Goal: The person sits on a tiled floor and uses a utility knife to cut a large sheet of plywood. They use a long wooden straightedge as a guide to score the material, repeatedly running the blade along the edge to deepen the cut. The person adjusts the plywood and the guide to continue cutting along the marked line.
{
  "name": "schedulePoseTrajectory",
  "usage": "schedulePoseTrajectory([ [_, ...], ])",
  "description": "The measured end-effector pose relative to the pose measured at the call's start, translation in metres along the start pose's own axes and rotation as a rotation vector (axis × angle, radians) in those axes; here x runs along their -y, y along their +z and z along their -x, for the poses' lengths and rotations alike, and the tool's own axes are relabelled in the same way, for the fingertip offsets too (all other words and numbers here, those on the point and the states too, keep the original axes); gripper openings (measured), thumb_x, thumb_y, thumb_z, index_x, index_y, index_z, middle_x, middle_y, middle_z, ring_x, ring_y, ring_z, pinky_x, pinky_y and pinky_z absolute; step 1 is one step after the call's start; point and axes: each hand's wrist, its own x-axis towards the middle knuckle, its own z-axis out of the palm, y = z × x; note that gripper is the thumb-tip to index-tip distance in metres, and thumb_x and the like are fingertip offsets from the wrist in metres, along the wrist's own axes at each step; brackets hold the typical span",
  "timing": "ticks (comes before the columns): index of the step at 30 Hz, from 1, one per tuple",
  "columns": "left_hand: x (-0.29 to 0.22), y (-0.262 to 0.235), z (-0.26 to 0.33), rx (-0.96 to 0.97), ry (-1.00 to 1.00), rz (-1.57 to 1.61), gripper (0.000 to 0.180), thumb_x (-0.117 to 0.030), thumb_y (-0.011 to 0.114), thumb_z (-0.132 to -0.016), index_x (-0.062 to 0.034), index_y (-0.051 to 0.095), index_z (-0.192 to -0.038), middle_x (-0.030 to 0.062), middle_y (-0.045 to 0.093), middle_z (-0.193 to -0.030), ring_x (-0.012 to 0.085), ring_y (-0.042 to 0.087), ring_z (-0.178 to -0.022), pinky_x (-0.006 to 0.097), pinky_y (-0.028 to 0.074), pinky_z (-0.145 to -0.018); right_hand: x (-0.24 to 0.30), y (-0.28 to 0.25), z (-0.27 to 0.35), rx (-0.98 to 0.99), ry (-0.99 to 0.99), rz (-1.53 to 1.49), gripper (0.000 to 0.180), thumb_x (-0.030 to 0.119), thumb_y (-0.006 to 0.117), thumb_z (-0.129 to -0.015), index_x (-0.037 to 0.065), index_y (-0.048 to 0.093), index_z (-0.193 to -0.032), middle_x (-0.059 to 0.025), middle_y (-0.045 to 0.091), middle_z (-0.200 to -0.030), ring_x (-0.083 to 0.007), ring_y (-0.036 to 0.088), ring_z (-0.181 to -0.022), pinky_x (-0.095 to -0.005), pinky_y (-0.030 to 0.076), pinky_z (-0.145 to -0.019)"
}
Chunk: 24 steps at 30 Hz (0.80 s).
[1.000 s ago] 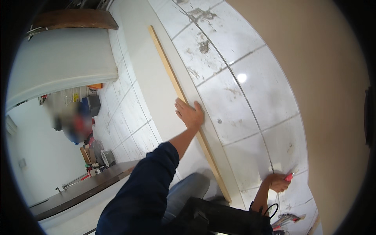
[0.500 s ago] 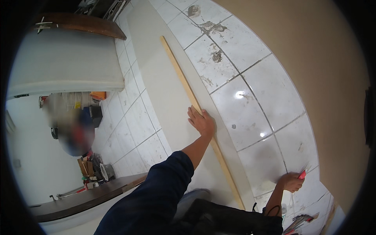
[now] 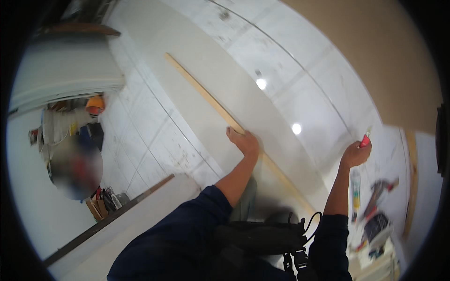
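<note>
Wooden strip: long, narrow, pale-yellow wooden strip (image 3: 201, 91), lying along the broad off-white flat board (image 3: 234, 84) on the glossy white tiled floor (image 3: 314, 89).
Strip axis: slanting, far end upper left, near end lower right toward the knees; near stretch blurred.
Nearer hand: left hand (image 3: 244, 141), on the strip partway along its length; one stretch runs ahead of the fingers, another back past the wrist.
Left fingers: bent over the strip, fingertips on its left side, thumb toward its right; wood held between. Firmness of grip: cannot tell.
Right hand: bare right hand (image 3: 357, 153), right of the strip and well apart from it, out past the board's right edge, over tile.
Right fingers: wrapped around a short red-handled tool (image 3: 365, 140), pale thin tip pointing away from the body. Tip's exact form too blurred to tell.
Tool to strip: apart; board edge and tile between.
Tube: slim white, green and yellow tube (image 3: 355, 194) on the floor, just below the right hand; contents hidden.
Dark bundle: black bag-like bundle (image 3: 376, 225) lower right; contents cannot be told.
Far-left containers: small brown cardboard box (image 3: 97, 209) beside a grey bucket-like vessel (image 3: 123, 198); contents too small to tell.
</note>
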Motion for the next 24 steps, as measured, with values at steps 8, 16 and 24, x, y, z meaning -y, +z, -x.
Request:
schedulePoseTrajectory([
  [8,0.078,-0.079,0.022,0.196,0.107,-0.039,0.067,-0.018,0.067,-0.092,0.008,0.035,-0.146,0.0245,0.039,-0.15,0.0356,0.036,-0.141,0.041,0.027,-0.118,-0.204,-0.316,0.258,0.531,0.571,0.159,0.038,0.038,0.054,-0.102,0.002,0.065,-0.104,-0.0247,0.067,-0.091,-0.0412,0.066,-0.084,-0.0455,0.049,-0.071],
  [16,0.125,-0.062,-0.146,0.24,0.255,-0.145,0.064,-0.044,0.067,-0.092,0.0061,0.053,-0.13,0.0227,0.057,-0.125,0.033,0.054,-0.116,0.042,0.042,-0.1,-0.13,-0.404,0.313,0.949,1.354,-0.577,0.04,0.032,0.055,-0.101,0.0,0.062,-0.123,-0.011,0.068,-0.105,-0.0207,0.064,-0.099,-0.0366,0.049,-0.09],
  [24,0.04,-0.004,-0.176,0.481,-0.227,-0.189,0.057,-0.047,0.06,-0.095,0.0053,0.065,-0.117,0.0139,0.071,-0.101,0.0233,0.067,-0.087,0.038,0.054,-0.076,-0.221,-0.304,0.259,0.363,1.417,-0.072,0.05,0.045,0.07,-0.09,-0.002,0.061,-0.105,-0.01,0.066,-0.086,-0.0224,0.063,-0.07,-0.0371,0.051,-0.063],
])
